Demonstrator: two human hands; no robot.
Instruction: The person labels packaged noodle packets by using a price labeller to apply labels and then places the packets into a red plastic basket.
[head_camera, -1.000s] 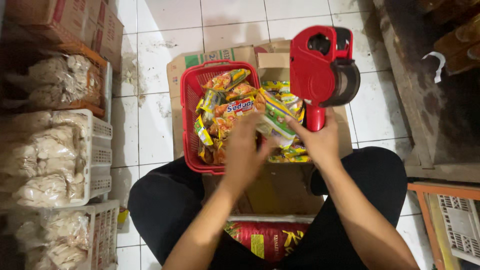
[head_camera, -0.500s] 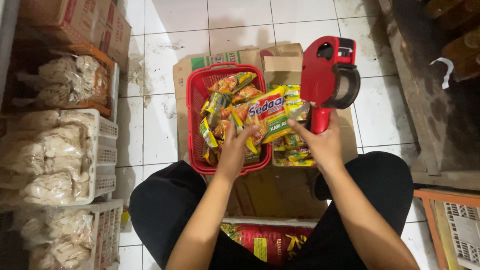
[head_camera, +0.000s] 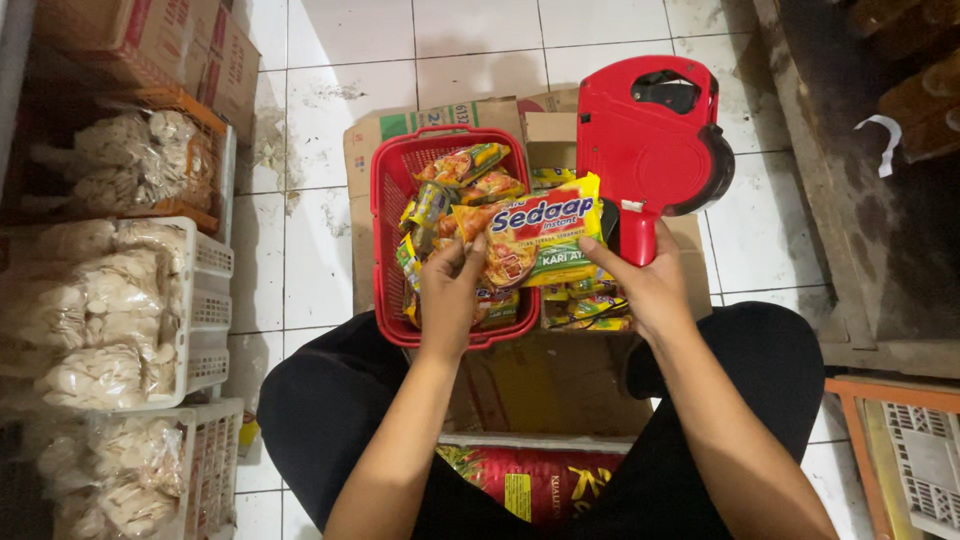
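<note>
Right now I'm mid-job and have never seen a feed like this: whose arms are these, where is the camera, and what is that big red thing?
There is no machine here. The one picture comes from a camera worn on a person's head, looking down at their own two bare arms and lap as they sit on a white tiled floor.

The left hand and the right hand together hold up one yellow and green noodle packet. The right hand also grips the handle of the big red thing, a handheld price-label gun.

Under the hands sits a red plastic basket filled with similar packets, next to an opened cardboard box holding more. On the person's left stand white crates of pale crackers in clear bags. A red sack lies between the legs.
</note>
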